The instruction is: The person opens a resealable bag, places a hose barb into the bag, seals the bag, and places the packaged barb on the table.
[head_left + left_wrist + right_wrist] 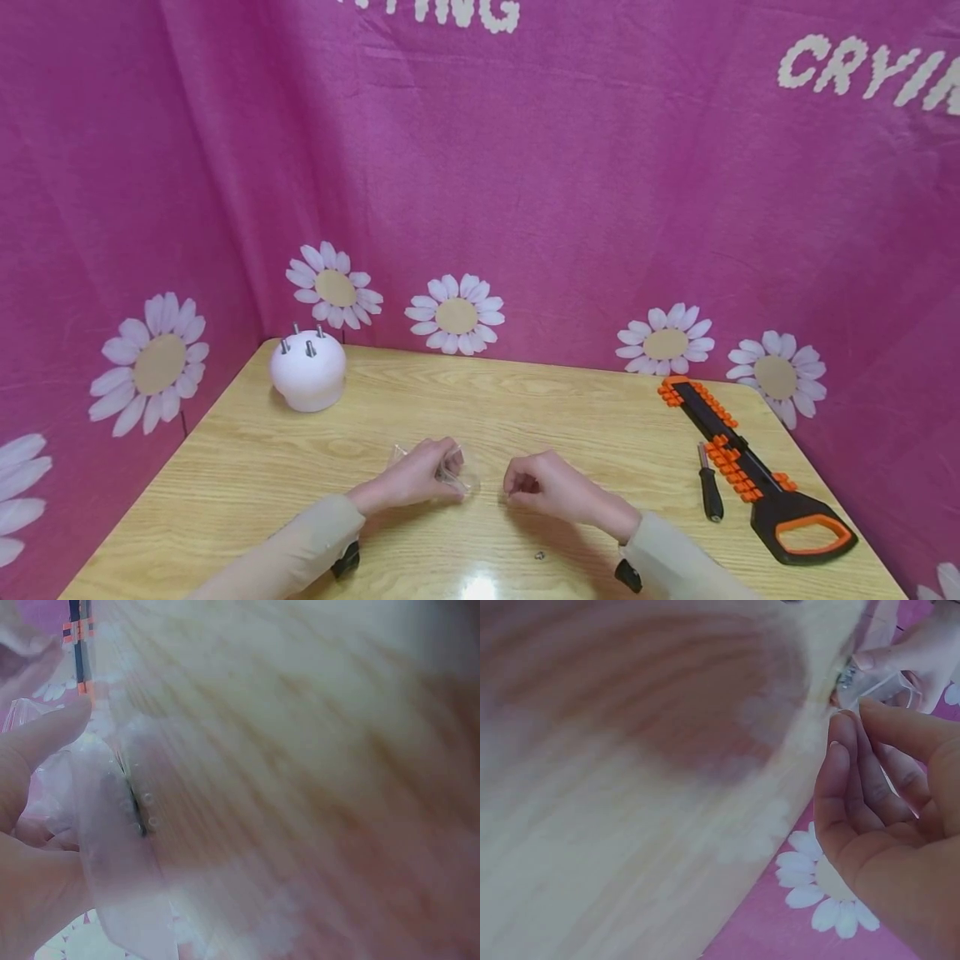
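Note:
A clear plastic bag [469, 481] is pinched in my left hand [420, 473], low over the middle of the table. Small metal pieces [846, 677] show inside the bag in the right wrist view. My right hand [551, 487] is beside it, a short gap to the right in the head view. Its thumb and fingertips [843, 729] come together; I cannot tell whether something small is between them. One small metal piece, like a nut [540, 555], lies on the table in front of the right hand.
A rounded white object [309, 379] with several upright metal studs stands at the back left of the wooden table [480, 400]. A black-handled screwdriver [711, 492] lies at right, beside a long black and orange tool [757, 475]. Pink cloth [480, 183] hangs behind and at the left.

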### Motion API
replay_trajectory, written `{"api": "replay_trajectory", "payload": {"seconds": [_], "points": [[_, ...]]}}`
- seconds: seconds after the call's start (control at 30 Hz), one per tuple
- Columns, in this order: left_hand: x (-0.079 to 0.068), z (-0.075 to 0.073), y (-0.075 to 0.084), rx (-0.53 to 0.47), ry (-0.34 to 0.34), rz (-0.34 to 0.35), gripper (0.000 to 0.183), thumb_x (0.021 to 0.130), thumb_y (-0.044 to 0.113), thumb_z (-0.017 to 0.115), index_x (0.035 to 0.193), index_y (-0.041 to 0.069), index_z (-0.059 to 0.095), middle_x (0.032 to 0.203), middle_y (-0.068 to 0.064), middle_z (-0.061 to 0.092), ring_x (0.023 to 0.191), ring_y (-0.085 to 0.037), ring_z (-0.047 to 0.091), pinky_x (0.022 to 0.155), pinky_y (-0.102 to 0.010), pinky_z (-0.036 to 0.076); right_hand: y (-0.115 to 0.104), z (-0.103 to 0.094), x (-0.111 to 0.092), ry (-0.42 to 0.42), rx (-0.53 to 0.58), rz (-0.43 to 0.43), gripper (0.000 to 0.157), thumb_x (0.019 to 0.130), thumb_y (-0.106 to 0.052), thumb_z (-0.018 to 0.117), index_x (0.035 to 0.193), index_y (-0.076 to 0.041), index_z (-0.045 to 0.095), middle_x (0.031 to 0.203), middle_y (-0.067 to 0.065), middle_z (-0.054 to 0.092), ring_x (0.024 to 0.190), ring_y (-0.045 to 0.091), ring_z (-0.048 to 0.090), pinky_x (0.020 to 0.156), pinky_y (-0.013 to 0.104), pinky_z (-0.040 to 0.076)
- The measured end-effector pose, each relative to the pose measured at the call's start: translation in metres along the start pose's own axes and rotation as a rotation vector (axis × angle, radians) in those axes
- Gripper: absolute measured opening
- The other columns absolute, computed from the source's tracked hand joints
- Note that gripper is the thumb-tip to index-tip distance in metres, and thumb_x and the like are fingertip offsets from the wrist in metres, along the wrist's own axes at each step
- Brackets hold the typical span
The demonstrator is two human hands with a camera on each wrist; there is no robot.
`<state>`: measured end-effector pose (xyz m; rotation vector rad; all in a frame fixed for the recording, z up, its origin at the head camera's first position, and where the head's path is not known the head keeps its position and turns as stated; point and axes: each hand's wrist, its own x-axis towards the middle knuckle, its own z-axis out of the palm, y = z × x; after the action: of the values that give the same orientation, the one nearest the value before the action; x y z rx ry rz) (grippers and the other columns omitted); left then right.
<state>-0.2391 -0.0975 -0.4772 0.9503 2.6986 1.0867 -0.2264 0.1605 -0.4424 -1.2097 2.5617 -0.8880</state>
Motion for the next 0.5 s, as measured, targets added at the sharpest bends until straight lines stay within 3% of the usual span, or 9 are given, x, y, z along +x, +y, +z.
{"api": "replay_trajectory", "payload": {"seconds": [0.23, 0.5], "points": [[0.0, 0.0, -0.001, 0.001, -0.004, 0.0, 0.036, 0.079, 0.02, 0.083, 0.101, 0.004, 0.06, 0.093, -0.005, 0.069, 0.086, -0.011, 0.058, 0.082, -0.026, 0.049, 0.007, 0.0, -0.03, -0.018, 0.018, 0.013, 0.005, 0.088, -0.007, 0.073, 0.09, -0.009, 0.068, 0.083, -0.002, 0.072, 0.074, -0.008, 0.054, 0.066, 0.016, 0.051], [0.0, -0.001, 0.001, -0.01, -0.004, 0.013, 0.035, 0.079, 0.018, 0.083, 0.1, 0.003, 0.059, 0.092, -0.006, 0.068, 0.084, -0.009, 0.058, 0.079, -0.024, 0.05, 0.008, 0.0, -0.052, -0.104, 0.076, 0.065, 0.005, 0.089, -0.013, 0.073, 0.093, -0.013, 0.07, 0.088, -0.005, 0.072, 0.075, -0.009, 0.054, 0.067, 0.016, 0.051]]}}
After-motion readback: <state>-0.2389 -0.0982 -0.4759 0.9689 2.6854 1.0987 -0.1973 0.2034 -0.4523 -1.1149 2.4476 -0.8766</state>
